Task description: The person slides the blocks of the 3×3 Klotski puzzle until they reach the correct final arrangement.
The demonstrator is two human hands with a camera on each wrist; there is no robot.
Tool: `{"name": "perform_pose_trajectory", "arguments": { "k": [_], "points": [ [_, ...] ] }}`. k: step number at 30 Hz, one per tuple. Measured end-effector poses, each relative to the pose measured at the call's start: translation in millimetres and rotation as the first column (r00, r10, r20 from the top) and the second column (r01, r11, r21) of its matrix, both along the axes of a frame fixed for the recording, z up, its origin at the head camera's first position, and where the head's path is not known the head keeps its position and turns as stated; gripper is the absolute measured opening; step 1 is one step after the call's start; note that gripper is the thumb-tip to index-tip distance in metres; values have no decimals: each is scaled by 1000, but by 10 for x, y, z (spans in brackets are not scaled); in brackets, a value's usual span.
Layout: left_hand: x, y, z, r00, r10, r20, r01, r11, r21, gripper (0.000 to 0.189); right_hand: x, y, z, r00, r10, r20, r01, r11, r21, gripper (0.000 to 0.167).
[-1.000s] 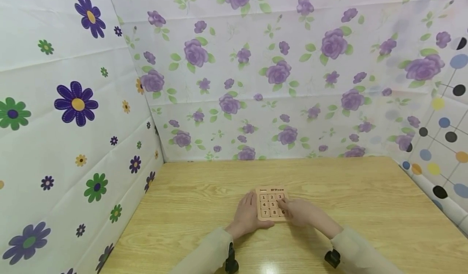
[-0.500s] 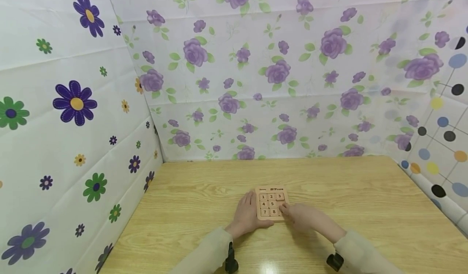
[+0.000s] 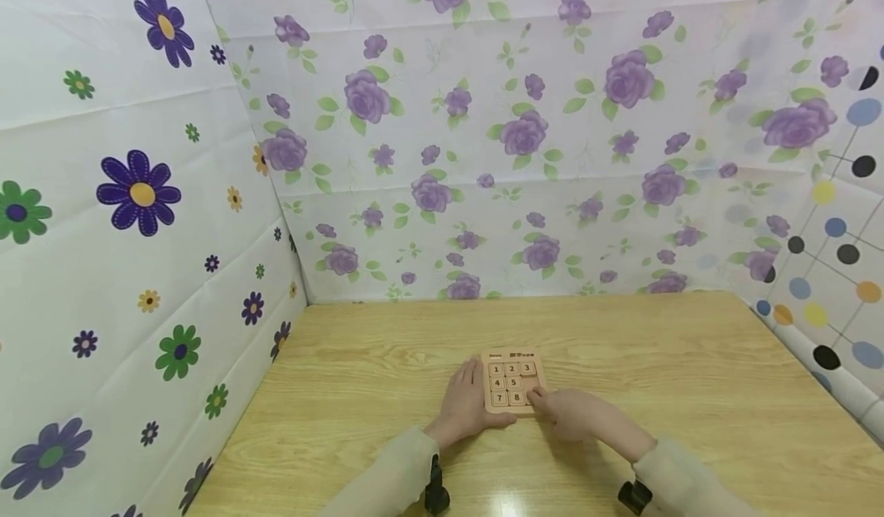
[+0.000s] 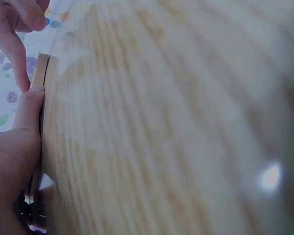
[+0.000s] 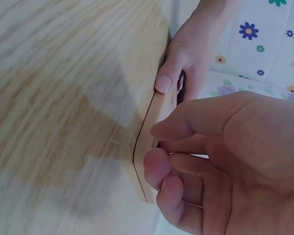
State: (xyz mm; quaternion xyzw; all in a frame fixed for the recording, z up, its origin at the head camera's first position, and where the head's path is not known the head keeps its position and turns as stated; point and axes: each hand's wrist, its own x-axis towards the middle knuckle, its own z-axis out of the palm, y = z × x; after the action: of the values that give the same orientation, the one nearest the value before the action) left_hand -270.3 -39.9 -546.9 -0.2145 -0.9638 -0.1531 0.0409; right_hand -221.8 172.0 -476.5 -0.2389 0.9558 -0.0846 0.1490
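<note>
A small square wooden number slide puzzle [image 3: 511,356] lies on the table. Its tiles 1, 2, 3, 4, 5, 7 and 8 show, and the slot under the 3 is bare. My left hand [image 3: 464,402] holds the puzzle by its near left corner, fingers along the left side and thumb [image 5: 164,81] against the near edge. My right hand [image 3: 566,413] is at the lower right corner. Its index fingertip touches down there and hides the corner tile. In the right wrist view the other right fingers [image 5: 174,193] are loosely bent beside the board's edge, with nothing between them.
The wood-grain table [image 3: 387,340] extends around the puzzle on all sides. Behind it hangs a cloth with purple roses [image 3: 525,133]. A daisy-print cloth [image 3: 138,271] closes off the left, a dotted one [image 3: 836,255] the right. Each wrist wears a black camera mount [image 3: 437,490].
My right index fingertip has slid from the middle-right slot towards the near right corner, leaving the slot under the 3 bare. My left hand stays at the puzzle's left side.
</note>
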Motion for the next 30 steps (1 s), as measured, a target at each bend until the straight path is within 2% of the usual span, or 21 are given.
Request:
{"name": "perform_pose_trajectory", "arguments": {
  "k": [10, 15, 21, 30],
  "points": [
    [-5, 4, -20, 1000, 7, 9, -7, 1000, -8, 123, -20, -1, -21, 999, 6, -47, -5, 1000, 6, 51],
    [2, 7, 2, 1000, 7, 12, -7, 1000, -4, 124, -38, 10, -43, 997, 7, -72, -9, 1000, -25, 50],
    [1, 3, -14, 1000, 9, 15, -9, 1000, -7, 124, -78, 17, -74, 998, -11, -58, 6, 997, -75, 49],
    [5, 0, -10, 1000, 5, 6, -5, 1000, -11, 123, -130, 15, -120, 998, -22, -53, 18, 997, -77, 51]
  ]
}}
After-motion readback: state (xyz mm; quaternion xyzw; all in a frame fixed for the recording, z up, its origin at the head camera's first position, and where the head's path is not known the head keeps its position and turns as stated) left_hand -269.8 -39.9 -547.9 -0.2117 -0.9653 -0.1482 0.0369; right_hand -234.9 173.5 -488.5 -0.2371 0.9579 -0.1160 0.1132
